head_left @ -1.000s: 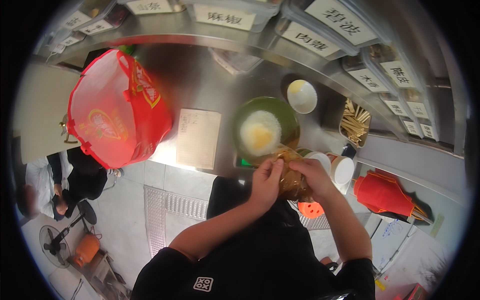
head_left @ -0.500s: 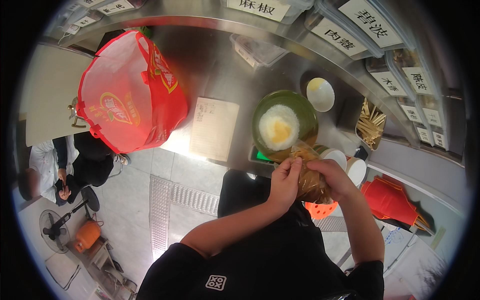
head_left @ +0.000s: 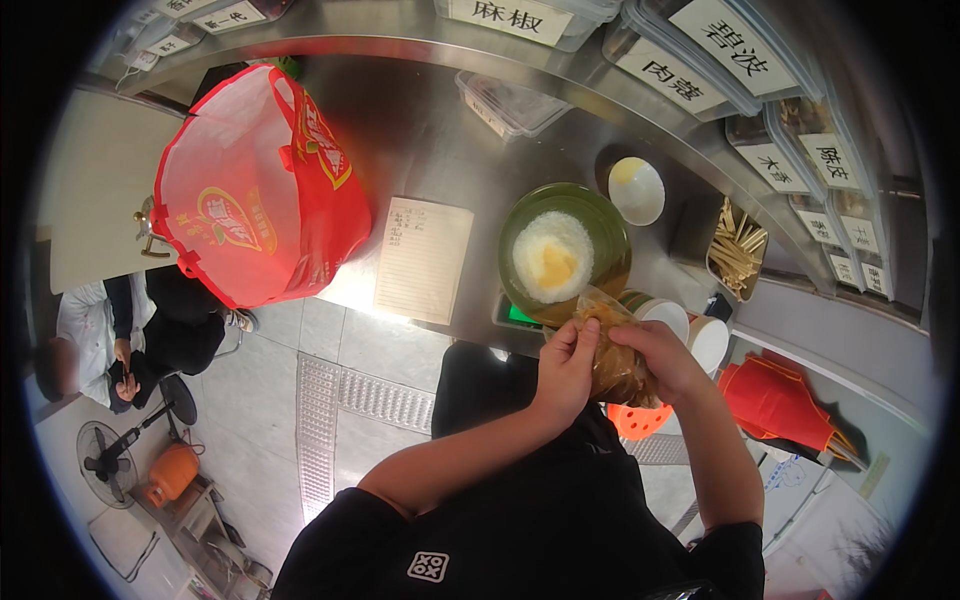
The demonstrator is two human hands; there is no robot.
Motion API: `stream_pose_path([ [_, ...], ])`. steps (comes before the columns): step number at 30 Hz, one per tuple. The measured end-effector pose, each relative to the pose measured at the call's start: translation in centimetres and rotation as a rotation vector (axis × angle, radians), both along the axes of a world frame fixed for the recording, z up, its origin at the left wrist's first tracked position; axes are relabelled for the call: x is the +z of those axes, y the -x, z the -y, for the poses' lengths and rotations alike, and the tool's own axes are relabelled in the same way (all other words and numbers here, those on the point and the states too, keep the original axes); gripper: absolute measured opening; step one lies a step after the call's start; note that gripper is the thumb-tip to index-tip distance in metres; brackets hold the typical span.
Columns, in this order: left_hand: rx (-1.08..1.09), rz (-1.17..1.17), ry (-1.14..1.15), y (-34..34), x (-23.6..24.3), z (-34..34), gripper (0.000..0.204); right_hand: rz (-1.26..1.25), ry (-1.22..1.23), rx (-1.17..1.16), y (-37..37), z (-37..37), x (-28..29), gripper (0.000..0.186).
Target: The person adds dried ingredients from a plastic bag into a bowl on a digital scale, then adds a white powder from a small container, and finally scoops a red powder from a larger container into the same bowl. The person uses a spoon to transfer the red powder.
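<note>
My left hand [head_left: 566,366] is closed on the upper part of a crinkled plastic bag [head_left: 622,372] of brown material, thumb uppermost. My right hand [head_left: 668,362] grips the same bag from the right. The bag's top reaches the near edge of a green bowl [head_left: 600,220] holding a mound of white granules [head_left: 550,238] with a yellow patch on it. A green-lit panel [head_left: 523,312] shows under the bowl's left front. Just beyond stands a small white bowl [head_left: 637,198] with yellow residue. Two white-topped tubs [head_left: 709,344] are partly behind the bag.
A notepad [head_left: 422,262] and large red bag [head_left: 262,220] lie left on the steel counter [head_left: 400,130]. A tray of wooden sticks [head_left: 737,245] is right. Labeled containers [head_left: 760,155] line the shelf, above a lidded box [head_left: 510,100]. A co-worker [head_left: 105,340] sits at left near a fan [head_left: 103,455].
Since a second ago the view has shifted, so the counter and hands appear farther right. Both hands stay on the bag by the bowl, with only slight movement.
</note>
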State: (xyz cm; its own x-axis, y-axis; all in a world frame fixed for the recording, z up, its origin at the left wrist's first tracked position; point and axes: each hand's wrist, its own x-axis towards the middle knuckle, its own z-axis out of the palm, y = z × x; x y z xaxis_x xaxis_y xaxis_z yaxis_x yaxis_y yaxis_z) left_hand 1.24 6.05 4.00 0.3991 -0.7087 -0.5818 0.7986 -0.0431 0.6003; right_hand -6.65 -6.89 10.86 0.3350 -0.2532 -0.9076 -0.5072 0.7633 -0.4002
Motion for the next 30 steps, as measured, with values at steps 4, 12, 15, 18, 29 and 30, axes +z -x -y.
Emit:
stream_pose_path([
  [4, -0.003, -0.03, 0.003, 0.4, 0.3, 0.0, 0.029, 0.004, -0.003, -0.01, 0.5, -0.1, 0.3, 0.037],
  [12, -0.035, -0.02, -0.015, 0.1, 0.4, 0.2, 0.03, 0.008, 0.002, -0.024, 0.5, 0.2, 0.6, 0.038],
  [15, -0.04, 0.016, -0.02, -0.2, 0.5, 0.4, 0.029, 0.017, -0.015, -0.02, 0.1, 0.5, 0.8, 0.039],
  [18, -0.017, 0.048, -0.027, -0.4, 0.9, 0.5, 0.029, 0.02, -0.021, -0.003, -0.3, 0.6, 1.0, 0.04],
  [29, -0.005, -0.061, -0.104, -1.1, 1.2, 1.3, 0.03, -0.004, 0.008, 0.051, -0.9, 1.2, 0.8, 0.04],
  [30, 0.007, -0.104, -0.095, -1.2, 1.2, 1.3, 0.03, 0.001, -0.005, 0.036, -1.0, 1.2, 0.8, 0.04],
])
